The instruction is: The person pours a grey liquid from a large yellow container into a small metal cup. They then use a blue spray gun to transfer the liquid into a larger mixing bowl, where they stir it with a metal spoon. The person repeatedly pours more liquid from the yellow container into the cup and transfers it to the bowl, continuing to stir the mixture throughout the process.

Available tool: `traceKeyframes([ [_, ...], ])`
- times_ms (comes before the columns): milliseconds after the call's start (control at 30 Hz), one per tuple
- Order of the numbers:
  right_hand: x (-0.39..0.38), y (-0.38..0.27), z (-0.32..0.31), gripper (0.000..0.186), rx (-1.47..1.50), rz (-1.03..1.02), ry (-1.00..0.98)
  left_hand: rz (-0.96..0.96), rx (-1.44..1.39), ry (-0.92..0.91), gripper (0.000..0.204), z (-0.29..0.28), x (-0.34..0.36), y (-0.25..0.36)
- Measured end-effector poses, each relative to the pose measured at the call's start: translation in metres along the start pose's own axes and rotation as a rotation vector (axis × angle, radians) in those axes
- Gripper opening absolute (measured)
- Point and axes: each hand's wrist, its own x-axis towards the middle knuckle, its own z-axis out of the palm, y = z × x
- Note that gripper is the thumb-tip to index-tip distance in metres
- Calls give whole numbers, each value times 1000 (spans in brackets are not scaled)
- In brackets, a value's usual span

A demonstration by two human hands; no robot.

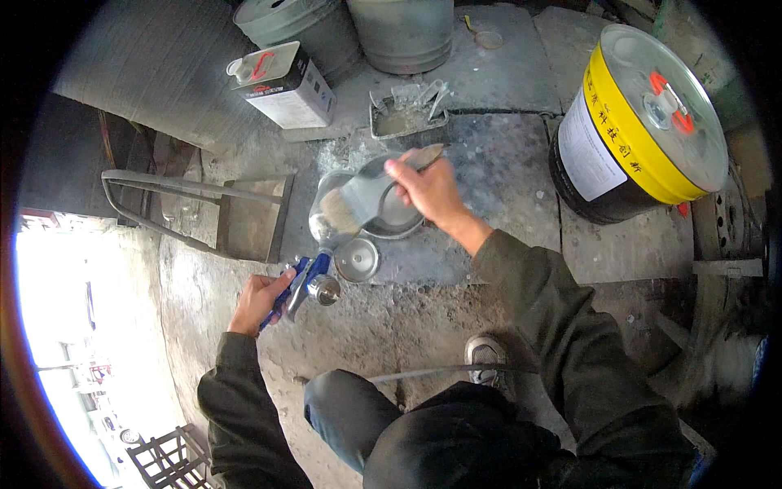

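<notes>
My left hand [262,300] is closed round the handle of a blue spray gun [308,279] with a silver round cap. A clear cup [320,230] sits at the gun's far end. My right hand [429,192] grips a wide paintbrush [364,198], its handle tip sticking out past the fingers. The bristles are over the mouth of the clear cup; whether they touch it I cannot tell. Partly behind the brush and right hand stands a round grey basin [405,231] with greyish liquid. A small round metal lid [357,259] lies just right of the gun.
A rectangular tray [410,130] with grey-caked tools lies beyond the basin. A white-and-black metal can [290,90] and grey drums [403,37] stand at the back. On the right is a large yellow-and-black drum [612,138]. A metal frame [191,186] stands at left; a hose [452,371] crosses near my shoe.
</notes>
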Motion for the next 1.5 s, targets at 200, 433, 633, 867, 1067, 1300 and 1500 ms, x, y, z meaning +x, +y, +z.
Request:
traceKeyframes([
  [200, -2, -16, 9, 28, 64, 28, 21, -56, -133, -39, 57, -1, 2, -20],
  [433, 31, 22, -30, 28, -655, -387, 116, -141, -485, -177, 50, 8, 8, -45],
  [633, -3, 31, -24, 30, -1075, -292, -130, -304, -1058, -575, 52, 7, 18, -84],
  [867, -23, -14, 21, 30, -258, -132, 51, -240, -1093, -698, 48, 13, 21, -86],
  [1067, -17, 33, 18, 25, -170, -20, 130, -254, -1302, -803, 44, 16, 12, -85],
  [1300, 7, 31, -27, 34, -762, -350, 201, -84, -1255, -420, 35, 22, 7, -66],
  [1500, -8, 25, -34, 28, -1165, -372, -181, 98, -1150, -305, 15, 19, -4, -41],
])
